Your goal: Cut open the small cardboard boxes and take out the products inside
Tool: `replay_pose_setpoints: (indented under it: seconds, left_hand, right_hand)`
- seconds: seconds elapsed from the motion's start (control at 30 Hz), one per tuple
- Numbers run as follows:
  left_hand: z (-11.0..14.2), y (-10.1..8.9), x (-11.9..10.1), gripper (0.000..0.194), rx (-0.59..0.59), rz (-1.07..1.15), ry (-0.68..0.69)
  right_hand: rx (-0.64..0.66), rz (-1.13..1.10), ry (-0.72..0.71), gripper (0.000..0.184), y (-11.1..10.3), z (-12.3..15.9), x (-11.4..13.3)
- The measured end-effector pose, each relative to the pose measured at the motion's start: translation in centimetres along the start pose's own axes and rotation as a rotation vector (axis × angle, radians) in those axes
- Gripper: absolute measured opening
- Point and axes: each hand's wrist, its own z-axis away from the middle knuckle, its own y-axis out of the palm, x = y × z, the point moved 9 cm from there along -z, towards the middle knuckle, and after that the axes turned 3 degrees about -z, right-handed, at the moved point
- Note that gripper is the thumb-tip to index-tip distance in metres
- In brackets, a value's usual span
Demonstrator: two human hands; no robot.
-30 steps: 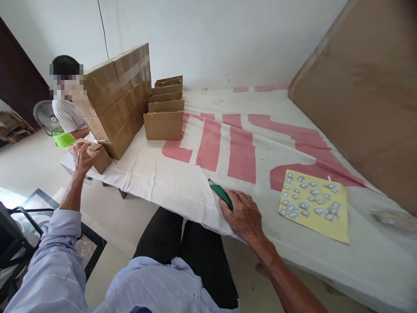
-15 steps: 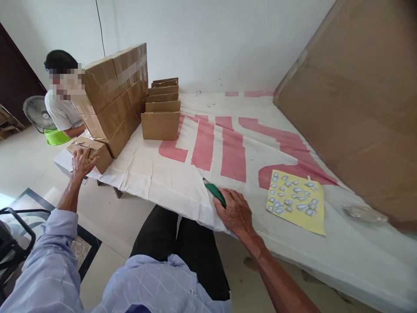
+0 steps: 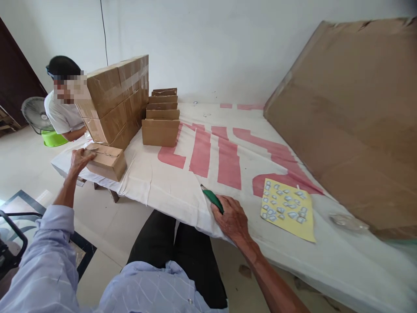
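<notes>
At the table's left end, my left hand (image 3: 81, 160) grips the near left end of a small closed cardboard box (image 3: 109, 161), with fingers over its top. The box lies flat at the front edge, beside a taller stack of taped cartons (image 3: 115, 102). My right hand (image 3: 230, 217) rests on the cloth near the front edge, wrapped round a green-handled knife (image 3: 212, 199). The knife's short tip points away to the left, and its lower part is hidden in my palm.
Several open-flapped cardboard boxes (image 3: 160, 132) stand in a row behind. A yellow sheet with small stickers (image 3: 288, 230) and a clear plastic packet (image 3: 349, 221) lie to the right. A large cardboard sheet (image 3: 352, 108) leans at right. A co-worker (image 3: 63, 111) sits beyond the stack.
My left hand has moved the small box to the right along the table's front edge. The right hand still holds the knife in about the same place. The view has shifted slightly.
</notes>
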Motion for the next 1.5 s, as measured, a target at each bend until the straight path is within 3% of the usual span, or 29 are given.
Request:
replay_pose_setpoints:
  seconds: [0.1,0.23,0.33,0.5,0.73,1.03,1.23,1.4,1.5]
  left_hand:
    - [4.3,2.5,-1.6,0.073,0.025,0.039,0.018]
    - [10.5,6.1,-6.1,0.07,0.103,0.24,0.143]
    - [13.2,8.4,-9.8,0.058,0.202,0.436,0.23]
    - [13.3,11.7,-13.9,0.06,0.421,0.801,0.243]
    - [14.6,13.9,-16.3,0.06,0.573,0.957,0.27]
    - [16.2,15.3,-18.3,0.053,0.603,1.002,0.283]
    - [17.1,15.2,-18.5,0.05,0.572,0.951,0.351]
    - [17.5,15.0,-18.3,0.052,0.535,0.902,0.357]
    - [17.7,14.9,-18.3,0.052,0.538,0.9,0.359]
  right_hand:
    - [0.007,-0.012,0.008,0.034,0.0,-0.1,0.0]
    - [0.032,-0.029,0.02,0.034,-0.1,-0.3,0.1]
    - [0.025,-0.025,0.029,0.034,-0.1,-0.3,0.1]
    - [0.002,-0.021,0.024,0.032,-0.2,-0.5,0.2]
    - [0.027,-0.03,0.049,0.032,-0.3,-1.0,0.5]
    - [0.075,-0.039,0.079,0.032,-0.4,-1.5,0.5]
    - [0.066,-0.067,0.104,0.032,-0.6,-1.5,0.5]
    - [0.024,-0.127,0.148,0.036,-1.0,-1.5,0.2]
    - [-0.056,-0.228,0.235,0.038,-2.3,-2.0,-0.5]
